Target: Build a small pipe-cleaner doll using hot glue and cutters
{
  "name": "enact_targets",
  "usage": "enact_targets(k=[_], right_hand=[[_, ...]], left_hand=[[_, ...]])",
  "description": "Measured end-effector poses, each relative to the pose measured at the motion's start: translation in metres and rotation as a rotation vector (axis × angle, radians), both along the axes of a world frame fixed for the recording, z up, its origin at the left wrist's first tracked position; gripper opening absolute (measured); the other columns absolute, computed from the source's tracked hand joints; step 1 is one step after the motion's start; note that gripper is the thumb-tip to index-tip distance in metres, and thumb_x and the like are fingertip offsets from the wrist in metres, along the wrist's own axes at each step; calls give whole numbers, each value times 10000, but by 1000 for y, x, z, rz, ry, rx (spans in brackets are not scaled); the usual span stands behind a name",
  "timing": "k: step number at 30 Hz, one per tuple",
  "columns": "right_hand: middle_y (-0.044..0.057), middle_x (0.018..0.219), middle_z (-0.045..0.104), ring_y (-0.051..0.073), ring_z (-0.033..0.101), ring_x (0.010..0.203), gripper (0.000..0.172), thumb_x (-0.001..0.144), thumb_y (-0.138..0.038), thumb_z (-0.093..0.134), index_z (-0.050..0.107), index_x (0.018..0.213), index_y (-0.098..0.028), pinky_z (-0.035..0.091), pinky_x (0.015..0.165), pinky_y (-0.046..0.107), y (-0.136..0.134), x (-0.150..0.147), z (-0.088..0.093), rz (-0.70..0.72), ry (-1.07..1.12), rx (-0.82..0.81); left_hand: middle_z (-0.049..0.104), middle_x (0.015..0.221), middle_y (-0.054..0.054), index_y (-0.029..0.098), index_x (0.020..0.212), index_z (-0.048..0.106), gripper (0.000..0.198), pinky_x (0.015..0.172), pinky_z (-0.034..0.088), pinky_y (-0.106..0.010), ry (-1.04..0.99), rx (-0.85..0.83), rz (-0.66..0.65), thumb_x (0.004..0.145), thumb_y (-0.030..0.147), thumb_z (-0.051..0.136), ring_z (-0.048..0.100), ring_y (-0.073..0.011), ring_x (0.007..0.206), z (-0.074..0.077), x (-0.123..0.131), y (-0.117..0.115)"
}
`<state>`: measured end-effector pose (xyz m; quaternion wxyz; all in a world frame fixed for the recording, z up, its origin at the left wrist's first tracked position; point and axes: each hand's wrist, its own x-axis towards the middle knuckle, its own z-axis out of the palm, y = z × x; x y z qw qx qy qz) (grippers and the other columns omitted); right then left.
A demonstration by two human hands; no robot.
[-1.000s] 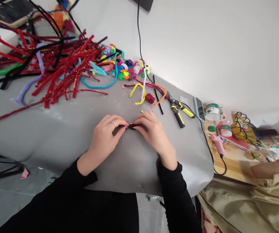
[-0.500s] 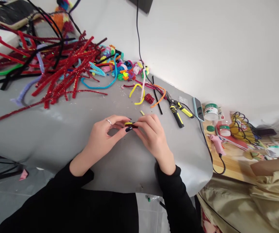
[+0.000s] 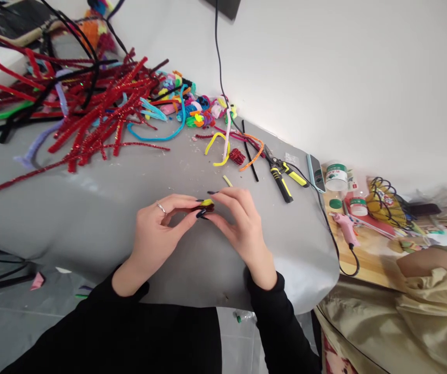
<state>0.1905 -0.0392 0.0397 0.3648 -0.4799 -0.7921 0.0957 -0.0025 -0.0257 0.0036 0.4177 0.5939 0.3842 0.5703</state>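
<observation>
My left hand pinches a small piece of yellow and dark red pipe cleaner between thumb and fingers, just above the grey table. From the other side, my right hand brackets the same piece, its thumb at the lower edge and its index fingertip over the yellow top. Fingers hide part of the piece. Just beyond the hands lies a short pale yellow pipe cleaner scrap. Farther back are a coiled red tinsel piece, a yellow pipe cleaner and an orange one.
Yellow-and-black pliers lie to the right, near a phone. Red tinsel stems heap at the left. A pink glue gun rests on the wooden table, where another person's arm shows. A black cable hangs along the wall.
My right fingers have spread apart and the index finger has lifted, showing more of the yellow and dark red piece. Both hands sit slightly lower in view.
</observation>
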Motion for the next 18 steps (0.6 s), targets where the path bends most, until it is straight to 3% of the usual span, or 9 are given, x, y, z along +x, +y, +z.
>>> enact_targets(k=[3,6,10,18], right_hand=[[91,1234,738,230,721,1148,440,1030,-385,727,595,1441,-301,628,1015,424,-6,0,0,-33,247,-156],[78,1191,751,200,749,1098,375,1038,-417,703,640,1385,-291,655,972,370,-13,-4,0,-42,487,-388],[47,1027,783,182,779,937,309,1001,-519,723,728,1164,-256,673,883,348,-20,-14,0,-72,745,-637],[-2,785,729,138,675,691,397,890,-613,813,738,928,-225,606,720,307,-22,-24,2,-118,977,-797]], left_hand=[[849,1056,-12,258,998,797,128,897,685,-339,68,80,26,950,147,757,815,-190,991,1,-3,0],[851,1077,-6,270,1009,788,163,890,679,-343,162,193,29,956,120,750,820,-186,969,1,-6,-1],[852,1083,7,292,1039,776,227,852,689,-340,193,328,-9,958,83,740,826,-184,943,3,-7,-3],[855,1075,13,338,1074,787,318,781,692,-360,206,417,-8,943,53,736,828,-207,913,10,-5,-7]])
